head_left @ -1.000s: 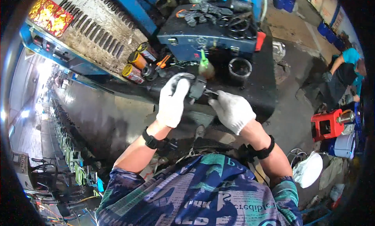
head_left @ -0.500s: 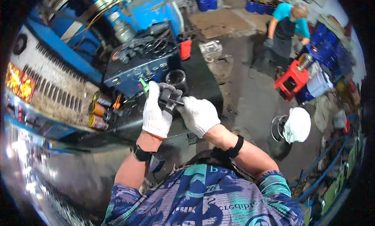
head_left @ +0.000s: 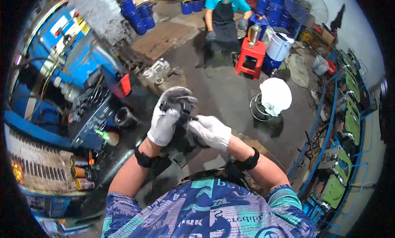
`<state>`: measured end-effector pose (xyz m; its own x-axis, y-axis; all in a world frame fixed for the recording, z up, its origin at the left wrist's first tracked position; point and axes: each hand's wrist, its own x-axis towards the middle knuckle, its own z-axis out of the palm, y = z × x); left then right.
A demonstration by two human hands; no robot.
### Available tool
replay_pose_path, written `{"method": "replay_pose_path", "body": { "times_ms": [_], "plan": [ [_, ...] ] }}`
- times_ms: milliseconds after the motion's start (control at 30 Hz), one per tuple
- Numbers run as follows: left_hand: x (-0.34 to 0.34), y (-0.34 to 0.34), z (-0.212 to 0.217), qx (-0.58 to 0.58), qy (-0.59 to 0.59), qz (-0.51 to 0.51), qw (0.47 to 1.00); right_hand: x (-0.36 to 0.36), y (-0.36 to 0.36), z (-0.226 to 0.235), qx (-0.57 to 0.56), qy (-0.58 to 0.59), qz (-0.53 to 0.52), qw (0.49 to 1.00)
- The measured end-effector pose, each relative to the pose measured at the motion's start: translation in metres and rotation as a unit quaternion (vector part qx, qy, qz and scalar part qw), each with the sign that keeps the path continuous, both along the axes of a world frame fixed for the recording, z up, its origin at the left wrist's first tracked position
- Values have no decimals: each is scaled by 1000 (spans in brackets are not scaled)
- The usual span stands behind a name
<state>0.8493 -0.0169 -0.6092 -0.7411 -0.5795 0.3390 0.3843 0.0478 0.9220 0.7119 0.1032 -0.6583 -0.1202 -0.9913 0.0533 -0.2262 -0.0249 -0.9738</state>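
Observation:
Both of my hands wear white knit gloves and meet in front of my chest. My left hand (head_left: 162, 125) is closed around a small dark part (head_left: 184, 115), whose exact kind I cannot make out. Close beside it, my right hand (head_left: 212, 132) pinches a thin dark rod (head_left: 192, 118) that points at the part. Fingers and blur hide whether the rod's tip sits inside the part.
Left stands a dark bench with a blue box (head_left: 92, 125), a black ring-shaped piece (head_left: 125, 116) and several cans (head_left: 84, 172). A red stool (head_left: 249, 59), a white-covered stand (head_left: 275, 96) and a person in a dark apron (head_left: 224, 22) are ahead. Green machine parts (head_left: 333, 192) line the right.
My view has swung right, so the bench now lies farther left and the person and stool nearer the middle. My hands still hold the dark part and the rod, now over the floor.

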Motion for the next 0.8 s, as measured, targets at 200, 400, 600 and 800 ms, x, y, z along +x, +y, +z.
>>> {"method": "replay_pose_path", "body": {
  "times_ms": [200, 400, 600, 800],
  "plan": [
    [-149, 17, -11, 366, -17, -2, 930, -132, 16, -6, -97, 431, -228, 868],
    [-271, 31, -18, 55, -50, -52, 996, -233, 38, -12, 73, 81, -62, 992],
    [-336, 13, -35, 82, -51, -195, 976, -302, 63, -24, 86, -330, 34, 940],
    [-423, -23, -66, 299, -76, -48, 950, -386, 6, -46, 23, 329, -269, 905]
  ]
}}
